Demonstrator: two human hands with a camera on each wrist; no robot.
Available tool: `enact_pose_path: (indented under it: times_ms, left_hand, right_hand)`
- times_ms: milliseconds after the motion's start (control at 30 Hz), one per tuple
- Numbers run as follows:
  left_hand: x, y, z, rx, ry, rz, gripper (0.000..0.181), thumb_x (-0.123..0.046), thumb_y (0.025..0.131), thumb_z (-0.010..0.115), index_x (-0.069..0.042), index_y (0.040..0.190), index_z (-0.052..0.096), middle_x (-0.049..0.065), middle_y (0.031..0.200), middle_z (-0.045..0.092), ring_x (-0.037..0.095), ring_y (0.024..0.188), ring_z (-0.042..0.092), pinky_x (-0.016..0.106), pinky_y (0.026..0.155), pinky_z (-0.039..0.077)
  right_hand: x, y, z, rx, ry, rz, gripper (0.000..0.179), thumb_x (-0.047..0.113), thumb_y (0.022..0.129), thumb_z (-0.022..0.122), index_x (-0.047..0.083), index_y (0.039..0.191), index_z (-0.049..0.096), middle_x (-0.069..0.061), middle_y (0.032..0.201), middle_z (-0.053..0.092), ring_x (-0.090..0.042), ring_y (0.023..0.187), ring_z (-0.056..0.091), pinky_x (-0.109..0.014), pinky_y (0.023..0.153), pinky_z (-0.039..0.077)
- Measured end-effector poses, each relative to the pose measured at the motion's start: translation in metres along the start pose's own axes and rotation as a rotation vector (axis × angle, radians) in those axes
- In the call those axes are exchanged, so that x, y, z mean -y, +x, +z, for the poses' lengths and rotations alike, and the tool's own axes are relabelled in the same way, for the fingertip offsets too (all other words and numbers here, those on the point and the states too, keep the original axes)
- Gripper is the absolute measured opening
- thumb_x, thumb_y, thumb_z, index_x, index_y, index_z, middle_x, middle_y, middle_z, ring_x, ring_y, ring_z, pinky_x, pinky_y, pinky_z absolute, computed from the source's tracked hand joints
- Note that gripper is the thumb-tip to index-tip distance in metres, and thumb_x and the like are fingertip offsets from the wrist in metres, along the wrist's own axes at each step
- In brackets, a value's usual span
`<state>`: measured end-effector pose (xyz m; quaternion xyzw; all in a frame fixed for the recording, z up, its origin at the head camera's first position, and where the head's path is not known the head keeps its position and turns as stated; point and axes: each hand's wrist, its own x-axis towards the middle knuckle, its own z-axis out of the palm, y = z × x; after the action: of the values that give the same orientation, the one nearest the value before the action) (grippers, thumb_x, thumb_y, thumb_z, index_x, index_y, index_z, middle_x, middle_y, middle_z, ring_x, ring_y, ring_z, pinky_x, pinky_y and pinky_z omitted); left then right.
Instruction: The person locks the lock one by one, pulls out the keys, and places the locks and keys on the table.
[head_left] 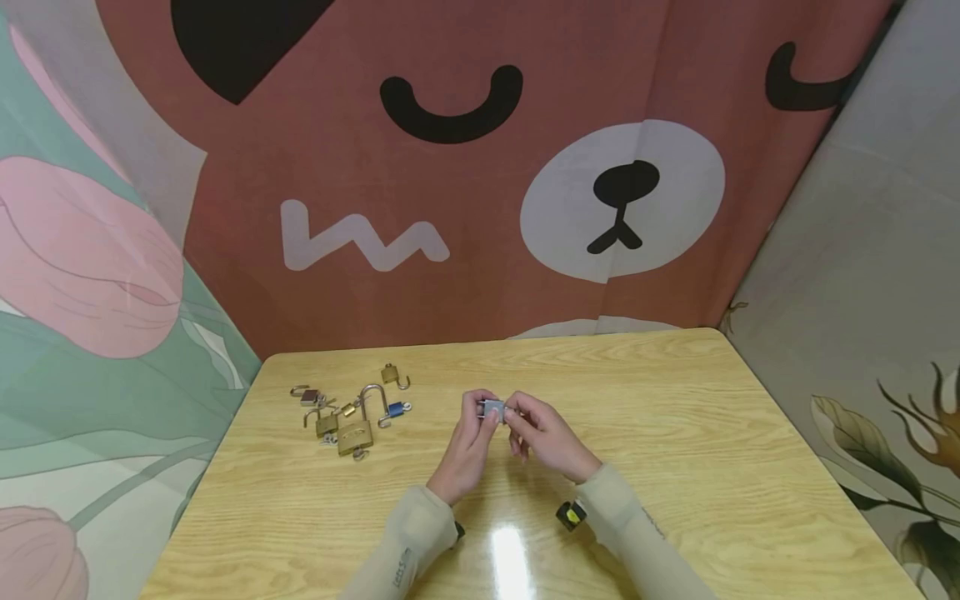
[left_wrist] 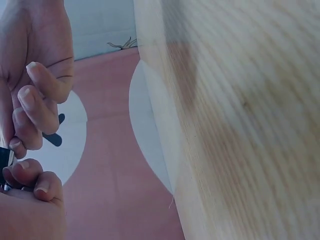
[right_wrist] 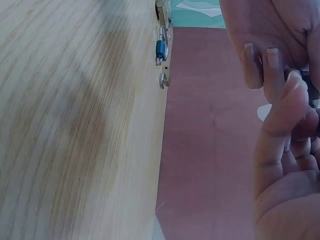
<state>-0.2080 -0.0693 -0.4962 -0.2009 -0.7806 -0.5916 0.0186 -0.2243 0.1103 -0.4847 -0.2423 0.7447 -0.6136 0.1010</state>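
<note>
Padlock point(head_left: 492, 406) sits held between left hand point(head_left: 465, 450) and right hand point(head_left: 550, 435).

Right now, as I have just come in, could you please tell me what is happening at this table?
A person holds a small gray padlock in the left hand, above the table. The right hand pinches at one end of it; exactly what it grips there is too small to tell. More padlocks, several with open shackles, lie to the person's left.
</note>
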Motion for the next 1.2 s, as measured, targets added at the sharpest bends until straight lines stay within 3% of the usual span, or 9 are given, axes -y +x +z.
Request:
enact_pose_path:
  times_ms: [100,200,300,500,800,1200]
  left_hand:
    - [-0.001,0.0,0.0,0.009,0.001,-0.003,0.031,-0.03,0.115,0.033,-0.008,0.137,0.036,0.011,0.117,0.056,0.024,0.11,0.056,0.039,0.098,0.046]
    - [-0.001,0.0,-0.002,0.017,0.006,-0.012,0.032,-0.033,0.115,0.032,-0.009,0.137,0.035,0.011,0.118,0.053,0.023,0.108,0.054,0.036,0.095,0.046]
    - [-0.001,0.0,-0.008,-0.01,-0.002,-0.022,0.035,-0.034,0.115,0.032,-0.008,0.138,0.035,0.012,0.116,0.051,0.02,0.101,0.05,0.031,0.086,0.045]
    - [-0.001,0.001,-0.018,-0.051,-0.015,-0.03,0.033,-0.033,0.115,0.033,-0.01,0.138,0.036,0.014,0.112,0.049,0.021,0.094,0.047,0.027,0.078,0.043]
    - [0.0,-0.001,-0.017,-0.038,0.015,-0.045,0.031,-0.033,0.115,0.031,-0.013,0.138,0.035,0.015,0.114,0.049,0.02,0.095,0.048,0.03,0.079,0.044]
    - [0.003,-0.002,-0.015,-0.027,-0.002,-0.043,0.034,-0.032,0.115,0.034,-0.006,0.137,0.037,0.011,0.112,0.05,0.021,0.097,0.049,0.028,0.081,0.044]
  right_hand:
    - [0.001,0.0,-0.002,0.005,0.004,0.011,0.023,0.024,0.113,0.045,0.007,0.105,0.059,-0.021,0.079,0.06,-0.044,0.062,0.059,-0.051,0.054,0.057]
    - [-0.003,0.0,-0.008,0.014,0.008,0.021,0.024,0.025,0.113,0.045,0.007,0.105,0.058,-0.023,0.08,0.061,-0.042,0.062,0.061,-0.05,0.055,0.057]
    - [-0.008,-0.002,-0.017,0.008,-0.002,0.04,0.025,0.026,0.113,0.045,0.006,0.103,0.057,-0.025,0.08,0.061,-0.04,0.061,0.063,-0.048,0.055,0.058]
    - [-0.011,-0.006,-0.033,-0.014,-0.03,0.069,0.027,0.026,0.113,0.045,0.005,0.101,0.057,-0.025,0.082,0.06,-0.049,0.067,0.063,-0.045,0.055,0.057]
    - [-0.026,-0.003,-0.043,-0.067,-0.285,0.16,0.023,0.02,0.105,0.063,0.001,0.101,0.074,-0.018,0.078,0.069,-0.036,0.067,0.067,-0.046,0.058,0.059]
    - [-0.046,-0.006,-0.052,-0.078,-0.469,0.144,0.01,0.011,0.096,0.075,0.008,0.099,0.083,-0.005,0.089,0.076,-0.019,0.067,0.067,-0.025,0.056,0.054]
